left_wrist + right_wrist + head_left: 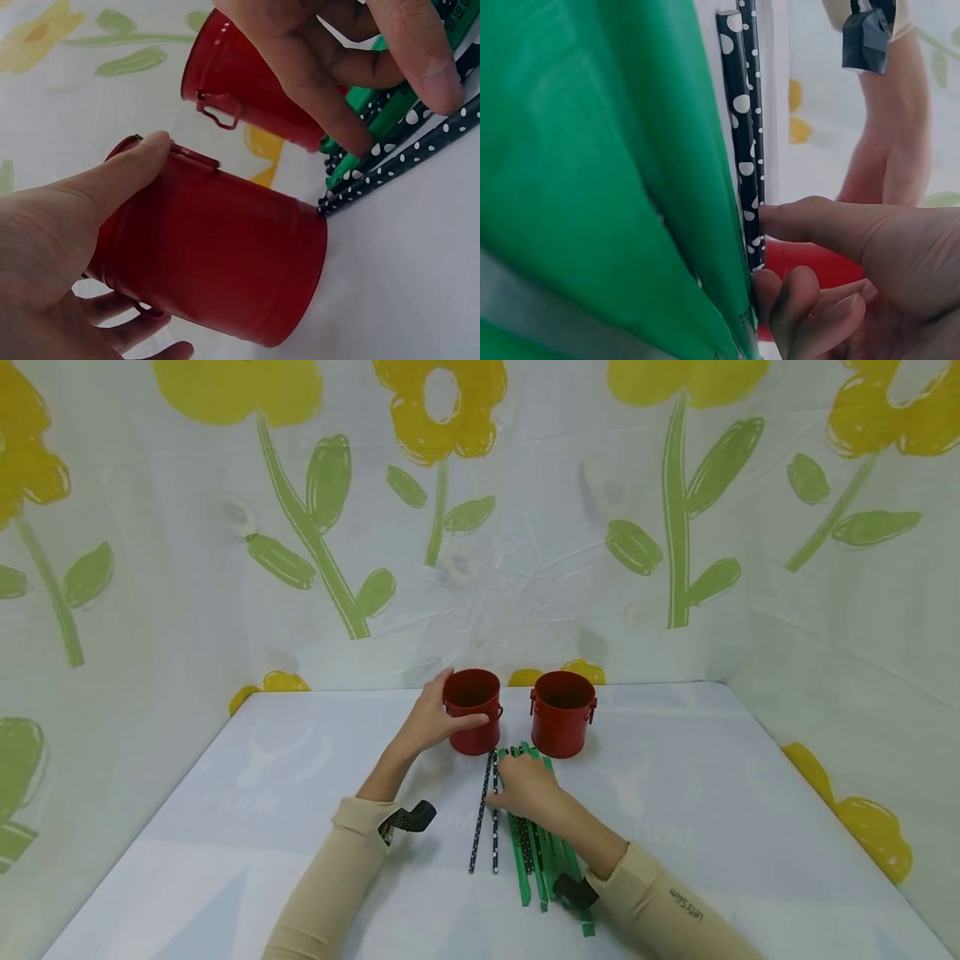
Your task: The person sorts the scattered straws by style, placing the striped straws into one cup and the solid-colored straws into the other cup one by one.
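Note:
In the head view, my left hand (pixel 435 717) holds the left red metal bucket (pixel 474 743), thumb across the front and fingers round the far side. The bucket (pixel 217 247) stands upright on the table, its small handle loops showing in the left wrist view. My right hand (pixel 531 787) bends over a bunch of green-wrapped straws (pixel 521 860). Its thumb and fingertips touch a black straw with white dots (pixel 740 112); thumb and forefinger look apart in the left wrist view. A second dotted straw (pixel 478 827) lies just left of it.
A second red bucket (pixel 561 735) stands right of the first, behind the green straws. A white cloth covers the table (pixel 675 860). Behind it hangs a white curtain (pixel 525 568) printed with yellow flowers. Dark wrist devices (pixel 412 817) sit at the sleeves.

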`<state>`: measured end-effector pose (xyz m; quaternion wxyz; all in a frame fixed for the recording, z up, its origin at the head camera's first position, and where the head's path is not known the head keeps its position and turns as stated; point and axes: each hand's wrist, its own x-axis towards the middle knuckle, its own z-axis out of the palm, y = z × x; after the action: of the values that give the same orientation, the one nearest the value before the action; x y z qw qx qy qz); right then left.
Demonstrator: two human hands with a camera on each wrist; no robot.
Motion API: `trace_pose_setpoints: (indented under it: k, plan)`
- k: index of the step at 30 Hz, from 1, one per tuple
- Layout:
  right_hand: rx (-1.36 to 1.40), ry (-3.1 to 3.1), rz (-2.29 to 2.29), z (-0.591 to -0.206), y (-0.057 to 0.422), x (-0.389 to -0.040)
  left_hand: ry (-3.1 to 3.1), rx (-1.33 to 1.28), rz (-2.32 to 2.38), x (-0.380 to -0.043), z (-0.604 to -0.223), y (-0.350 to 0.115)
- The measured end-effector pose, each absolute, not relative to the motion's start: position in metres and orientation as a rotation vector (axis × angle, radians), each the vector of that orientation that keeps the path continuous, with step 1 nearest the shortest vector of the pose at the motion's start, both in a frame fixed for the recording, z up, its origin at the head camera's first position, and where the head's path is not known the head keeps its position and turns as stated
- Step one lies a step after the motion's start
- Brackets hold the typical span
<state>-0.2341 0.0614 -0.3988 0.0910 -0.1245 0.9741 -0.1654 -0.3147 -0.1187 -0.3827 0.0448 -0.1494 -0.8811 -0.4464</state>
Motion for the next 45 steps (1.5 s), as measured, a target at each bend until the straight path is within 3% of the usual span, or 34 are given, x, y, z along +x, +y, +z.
trace_pose_setpoints:
  k: [45]
  plan:
    - [-0.204,2.751,-0.772,-0.399,0.053,-0.232,-2.61,-0.481,-1.487,-0.317,-0.394,-0.121]
